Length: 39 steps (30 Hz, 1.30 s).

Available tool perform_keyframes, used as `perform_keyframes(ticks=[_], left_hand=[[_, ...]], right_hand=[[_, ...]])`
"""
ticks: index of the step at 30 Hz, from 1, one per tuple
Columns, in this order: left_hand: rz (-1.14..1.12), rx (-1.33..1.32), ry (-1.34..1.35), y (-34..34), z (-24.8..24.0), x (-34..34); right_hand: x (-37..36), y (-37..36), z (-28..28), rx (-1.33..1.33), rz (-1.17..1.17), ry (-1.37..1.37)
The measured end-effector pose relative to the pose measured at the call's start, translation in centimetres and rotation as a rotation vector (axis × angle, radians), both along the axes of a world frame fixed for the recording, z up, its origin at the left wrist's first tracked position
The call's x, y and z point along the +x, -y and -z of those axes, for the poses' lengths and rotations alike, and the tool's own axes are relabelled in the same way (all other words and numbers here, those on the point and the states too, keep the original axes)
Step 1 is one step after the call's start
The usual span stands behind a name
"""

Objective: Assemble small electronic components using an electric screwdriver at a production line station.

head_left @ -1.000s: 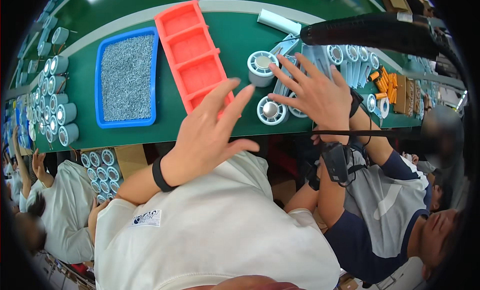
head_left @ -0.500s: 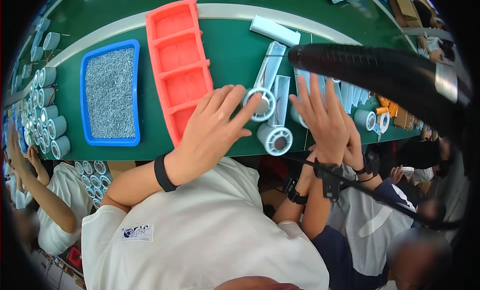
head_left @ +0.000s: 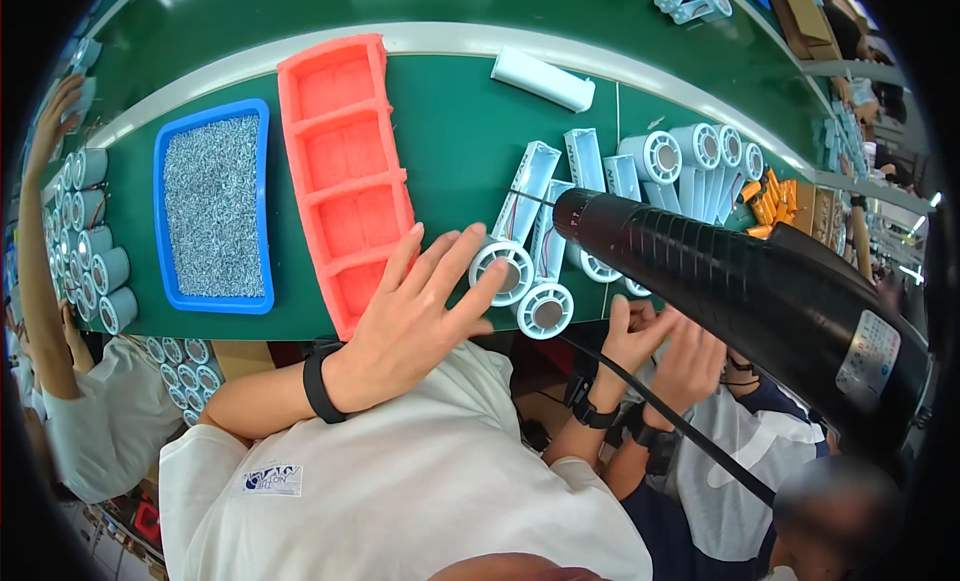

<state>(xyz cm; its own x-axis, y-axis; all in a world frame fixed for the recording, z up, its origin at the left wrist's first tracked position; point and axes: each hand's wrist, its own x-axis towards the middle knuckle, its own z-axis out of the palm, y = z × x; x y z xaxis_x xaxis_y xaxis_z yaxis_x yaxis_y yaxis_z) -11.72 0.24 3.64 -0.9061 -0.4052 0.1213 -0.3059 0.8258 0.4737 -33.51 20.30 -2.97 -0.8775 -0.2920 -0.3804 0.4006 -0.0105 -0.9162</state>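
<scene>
Along the green table (head_left: 445, 131): black, tapered power screwdriver (head_left: 715, 281). Round-headed pale-blue plastic housing (head_left: 516, 265), lying near front edge. Left hand (head_left: 408, 316): fingers spread at its rim. Right hand (head_left: 628, 343) beside co-worker's hand (head_left: 690, 363); grip, I can't tell.

We had open green table (head_left: 445, 151) ahead of our left hand (head_left: 412, 306), between red tray (head_left: 345, 151) and pale-blue housings (head_left: 546, 312); a black screwdriver (head_left: 720, 266) obstructed the right.
</scene>
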Motion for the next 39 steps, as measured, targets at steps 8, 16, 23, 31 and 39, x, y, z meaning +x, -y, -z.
perform_keyframes(ticks=[8,16,23,31,39], left_hand=[[-0.013,0.08,-0.037,-1.0,-1.4,-2.3],[0.032,0.055,-0.047,-1.2,-2.4,-4.6],[0.145,0.11,-0.101,-1.8,-1.4,-5.9],[0.225,0.277,-0.178,-0.5,-3.3,-5.0],[0.626,0.275,-0.476,-5.0,-21.3,6.2]], right_hand=[[2.4,1.7,-5.4,0.542,-0.617,-0.913],[3.7,3.5,-5.4,0.783,-0.465,-1.133],[0.9,2.0,-6.6,0.67,-0.5,-1.045],[5.0,-3.1,-7.6,-0.159,0.132,-0.849],[14.1,5.6,-10.1,-0.277,-0.614,-1.099]])
